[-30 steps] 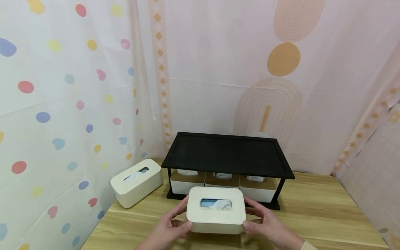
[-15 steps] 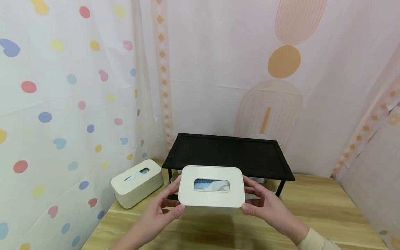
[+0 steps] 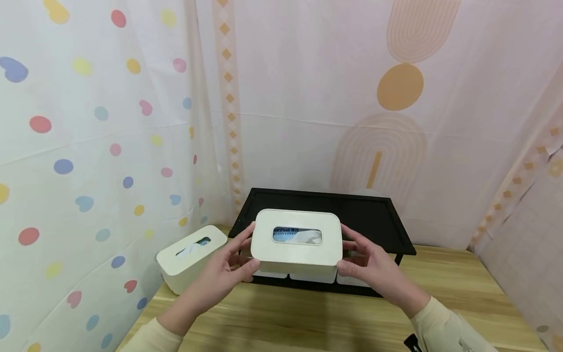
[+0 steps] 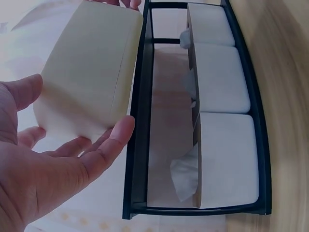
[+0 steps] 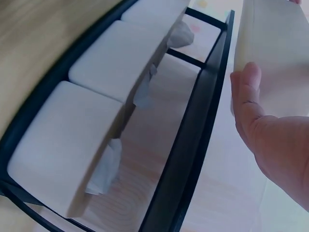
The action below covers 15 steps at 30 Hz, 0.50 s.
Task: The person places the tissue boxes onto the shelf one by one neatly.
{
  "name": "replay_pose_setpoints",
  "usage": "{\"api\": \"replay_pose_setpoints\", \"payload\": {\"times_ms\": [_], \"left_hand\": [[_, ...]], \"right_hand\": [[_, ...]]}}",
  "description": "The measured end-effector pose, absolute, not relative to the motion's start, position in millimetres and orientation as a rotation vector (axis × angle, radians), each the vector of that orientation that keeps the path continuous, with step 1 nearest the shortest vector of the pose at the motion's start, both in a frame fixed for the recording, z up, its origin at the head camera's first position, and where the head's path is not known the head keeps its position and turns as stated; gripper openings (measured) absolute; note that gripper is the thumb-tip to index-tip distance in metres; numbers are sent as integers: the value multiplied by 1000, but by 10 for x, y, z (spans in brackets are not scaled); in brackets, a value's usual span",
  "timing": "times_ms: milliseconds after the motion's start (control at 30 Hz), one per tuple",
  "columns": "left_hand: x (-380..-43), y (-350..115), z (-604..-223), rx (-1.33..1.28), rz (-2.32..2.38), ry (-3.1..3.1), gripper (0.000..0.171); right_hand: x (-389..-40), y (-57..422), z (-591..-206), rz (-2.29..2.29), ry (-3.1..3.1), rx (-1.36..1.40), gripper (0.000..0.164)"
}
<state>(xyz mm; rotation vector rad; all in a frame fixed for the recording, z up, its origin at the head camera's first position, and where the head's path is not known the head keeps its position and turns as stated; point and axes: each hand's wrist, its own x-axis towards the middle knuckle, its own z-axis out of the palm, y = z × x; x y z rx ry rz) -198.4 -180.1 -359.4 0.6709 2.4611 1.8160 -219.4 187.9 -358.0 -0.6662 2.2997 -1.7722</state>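
Between both hands hangs a cream tissue box (image 3: 297, 249), its oval slot showing white tissue and a blue printed pack. My left hand (image 3: 226, 266) grips its left end, thumb at the near corner and fingers along the side. At the right end, my right hand (image 3: 374, 266) holds it the same way. In the head view the box overlaps the front of the black shelf's top (image 3: 365, 215). Both wrist views show it raised above the level of that top. Under the shelf stand three white tissue boxes (image 4: 229, 159) with brown lids and tissues sticking out.
A second cream tissue box (image 3: 176, 264) stands at the left of the wooden table (image 3: 281, 318), beside the dotted curtain (image 3: 88, 195), partly behind the left hand. A pale patterned curtain (image 3: 286, 98) hangs close behind the shelf.
Both hands have lifted the cream tissue box from in front of the shelf, up and forward to the level of its top. The shelf and the other boxes stay in place.
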Motion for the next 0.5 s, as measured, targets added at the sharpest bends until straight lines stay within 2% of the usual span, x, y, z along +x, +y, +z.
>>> {"api": "replay_pose_setpoints", "payload": {"times_ms": [267,500], "left_hand": [[-2244,-1831,-3439,527,1771,2372,77],[-2488,-1872,-3294,438,1677,2440,76]], "right_hand": [[-2392,1860,-3408,-1721,2245,-550,81],[-2529,1772,-3323,-1623,2357,-559,77]]}}
